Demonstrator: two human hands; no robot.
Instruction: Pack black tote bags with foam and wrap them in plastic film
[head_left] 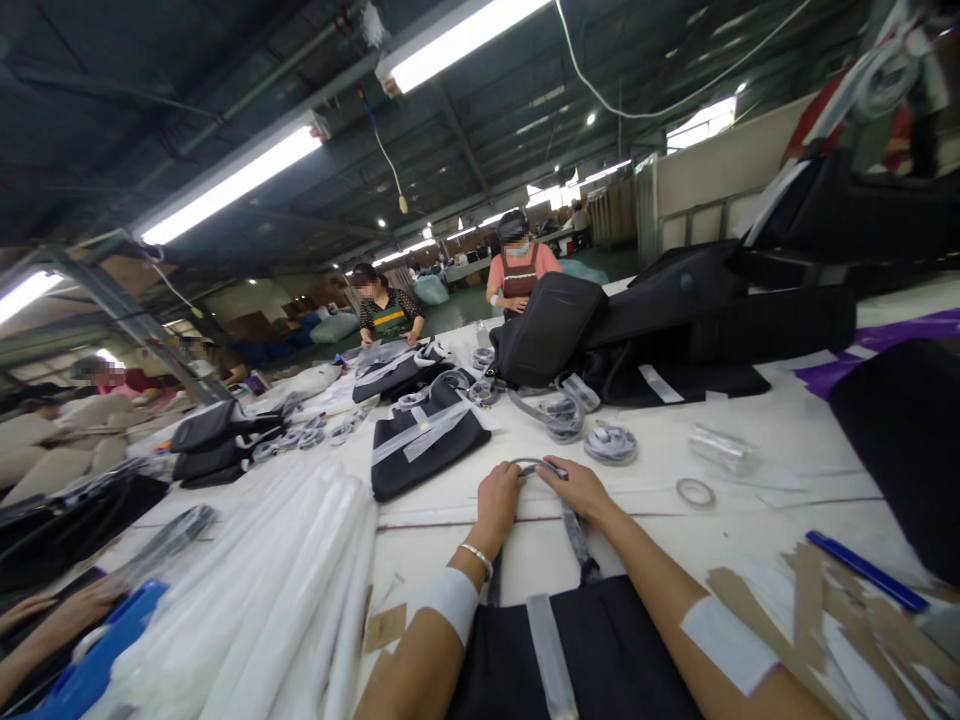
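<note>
A black bag [600, 650] lies on the white table below my hands, a whitish strip [551, 655] running down its front. Its handle [574, 535], partly wrapped in grey film, arches up from the bag's top edge. My left hand [499, 503] has its fingers closed round the left side of the handle's top. My right hand [577, 487] grips the same curve from the right, fingers bent over it. Just beyond my hands lies a coiled, wrapped strap [610, 443]. Another black bag [427, 440] with whitish strips lies to the upper left.
White foam rolls [262, 600] fill the left. A tape roll [695, 492], clear plastic roll [724, 448], blue cutter [866, 570] and cardboard strips [810, 600] lie right. Black bags [551, 330] are piled behind. Two people stand across the table; another person's hands [82, 605] are far left.
</note>
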